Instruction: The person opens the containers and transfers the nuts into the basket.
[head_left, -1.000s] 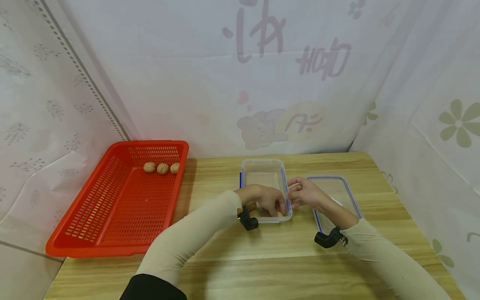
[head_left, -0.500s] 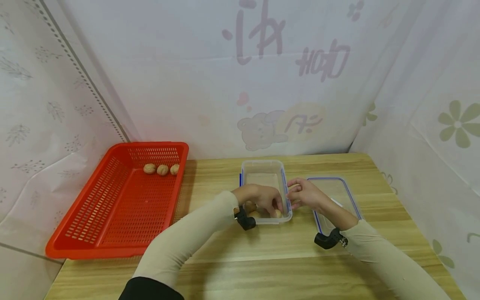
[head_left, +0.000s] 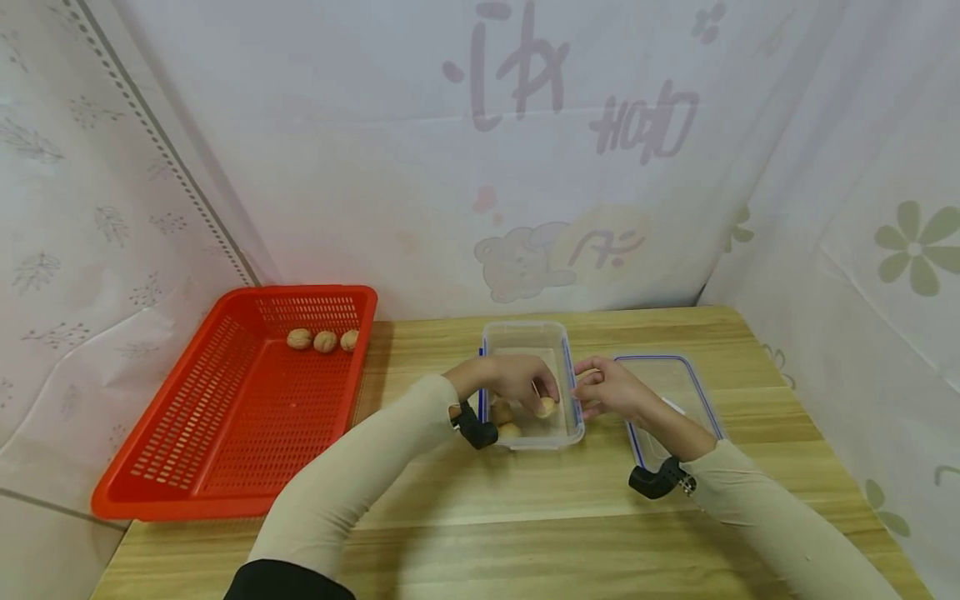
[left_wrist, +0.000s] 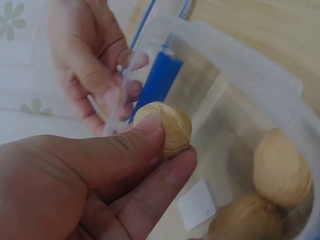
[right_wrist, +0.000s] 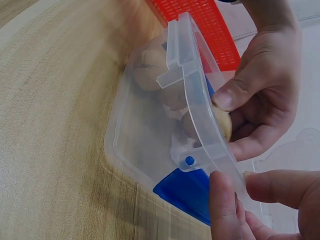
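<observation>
My left hand point(head_left: 517, 379) pinches a walnut point(left_wrist: 175, 129) between thumb and fingertips, held up at the opening of a clear plastic food box point(head_left: 525, 333) with blue clips. Two more walnuts point(left_wrist: 281, 170) lie together in the box's near left corner, partly behind my left wrist in the head view. At the box's right side, my right hand point(head_left: 611, 390) pinches the rim between thumb and fingers, beside a blue clip point(right_wrist: 185, 195). A small white square point(left_wrist: 196, 205) shows by the walnuts in the left wrist view.
A red plastic basket point(head_left: 247, 417) stands on the left, with several walnuts point(head_left: 325, 341) or few at its far end. The clear lid point(head_left: 663, 375) with a blue seal lies right of the box, partly under my right forearm. A printed cloth hangs behind the wooden table point(head_left: 525, 533).
My left hand has drawn a walnut up from the box's near right corner and moved slightly away and to the left. My right hand has stayed at the rim.
</observation>
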